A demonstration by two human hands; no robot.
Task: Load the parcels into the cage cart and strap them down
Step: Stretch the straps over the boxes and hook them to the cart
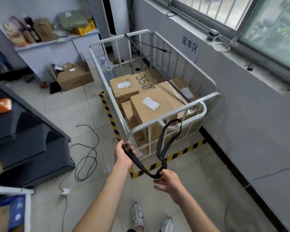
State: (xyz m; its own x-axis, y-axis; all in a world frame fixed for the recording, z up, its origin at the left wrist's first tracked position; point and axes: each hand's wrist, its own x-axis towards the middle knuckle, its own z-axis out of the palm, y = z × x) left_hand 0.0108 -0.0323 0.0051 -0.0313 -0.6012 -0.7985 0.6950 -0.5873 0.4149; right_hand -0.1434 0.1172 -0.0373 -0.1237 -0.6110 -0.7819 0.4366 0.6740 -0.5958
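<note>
Your left hand (123, 154) is closed around one end of a black strap (161, 144), just below its metal hook (116, 139), which sticks up past your knuckles. Your right hand (166, 180) pinches the strap lower down between thumb and forefinger, the other fingers spread loose and open beneath it. Between the two hands the strap sags, then rises in a long loop whose top lies against the near rail of the white cage cart (209, 84).

You stand on a pale tiled floor (90, 104), with yellow-and-black hazard tape (172, 156) marking the cart's bay beside a grey wall (241, 101) under a barred window (233, 12). A black cable (87, 158) coils on the tiles to your left, near a dark shelving unit (28, 141).

Inside the cart, ahead of both hands, cardboard parcels (151, 106) are packed close together, one printed "350" (144, 82). A second dark strap (147, 45) runs across the cart's far corner, and another band crosses the boxes on the right side.
</note>
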